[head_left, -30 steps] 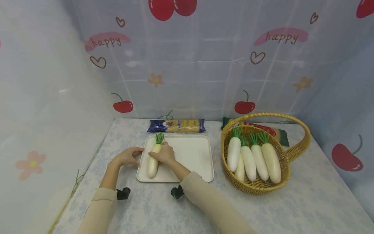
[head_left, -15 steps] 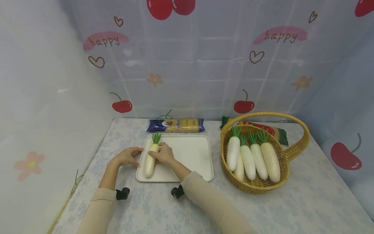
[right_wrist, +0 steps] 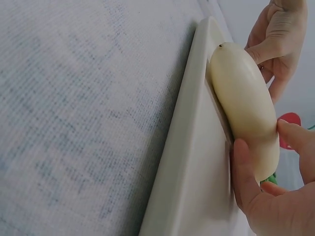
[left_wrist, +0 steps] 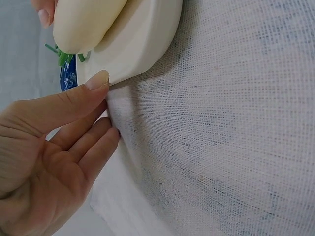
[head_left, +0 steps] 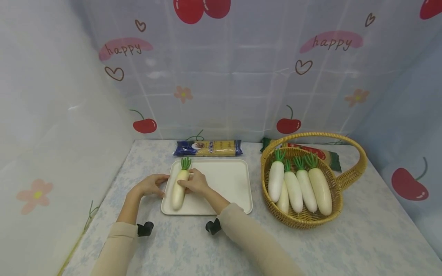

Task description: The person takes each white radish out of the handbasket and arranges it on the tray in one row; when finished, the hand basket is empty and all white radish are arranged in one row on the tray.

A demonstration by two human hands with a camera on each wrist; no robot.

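A pale daikon radish point(head_left: 179, 195) with a green leafy top lies lengthwise on the left side of a white rectangular tray point(head_left: 221, 184). My right hand point(head_left: 197, 182) reaches in from the right and pinches the radish's upper part. In the right wrist view, fingers point(right_wrist: 242, 162) show on its lower side, with another digit along its upper edge. My left hand point(head_left: 148, 185) is at the tray's left edge. The left wrist view shows its thumb tip right at the tray rim, the other fingers stretched below it; the left hand holds nothing.
A wicker basket point(head_left: 267, 203) with a tall handle stands right of the tray, with several more radishes in it. A blue and yellow pasta packet point(head_left: 210, 148) lies behind the tray. Another packet point(head_left: 335, 161), green and red, lies behind the basket. Patterned curtains enclose the table.
The radish has shifted left on the tray with my right hand. My right thumb has since drawn back a little towards the radish's right side. The left hand stays at the tray edge.
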